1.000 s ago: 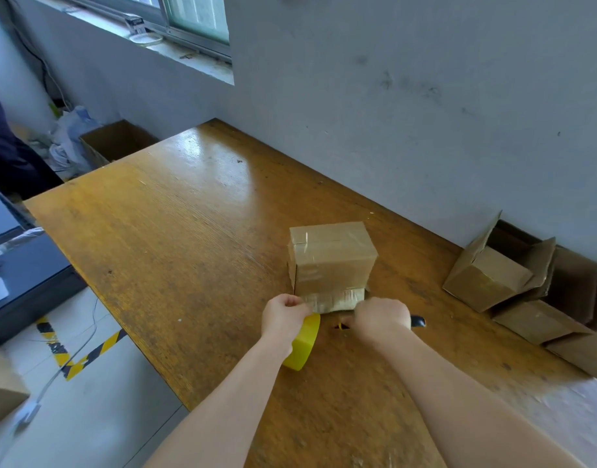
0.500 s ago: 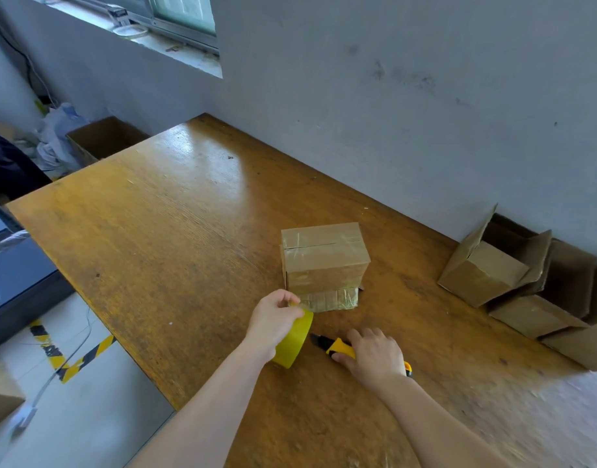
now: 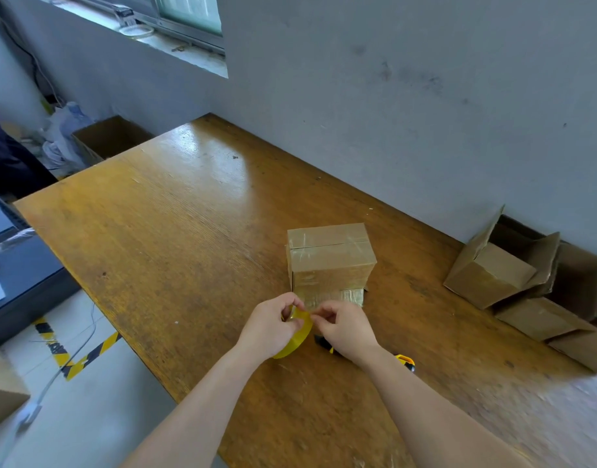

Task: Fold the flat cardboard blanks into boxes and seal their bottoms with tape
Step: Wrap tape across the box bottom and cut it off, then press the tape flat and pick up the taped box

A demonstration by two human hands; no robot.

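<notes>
A small cardboard box (image 3: 329, 261) stands on the wooden table (image 3: 175, 231), its top seam and front face covered with clear tape. Just in front of it my left hand (image 3: 268, 327) grips a yellow roll of tape (image 3: 295, 339) held upright. My right hand (image 3: 346, 327) pinches at the roll's top edge, thumb and forefinger together on the tape. A yellow and black utility knife (image 3: 405, 361) lies on the table under my right wrist, mostly hidden.
Several folded cardboard boxes (image 3: 492, 275) are piled at the right against the grey wall. An open carton (image 3: 109, 138) stands on the floor past the table's far left corner. A dark machine (image 3: 16, 275) sits left of the table.
My right hand let go of the knife on the table and came up to the tape roll. My left hand kept the roll and lifted it a little.
</notes>
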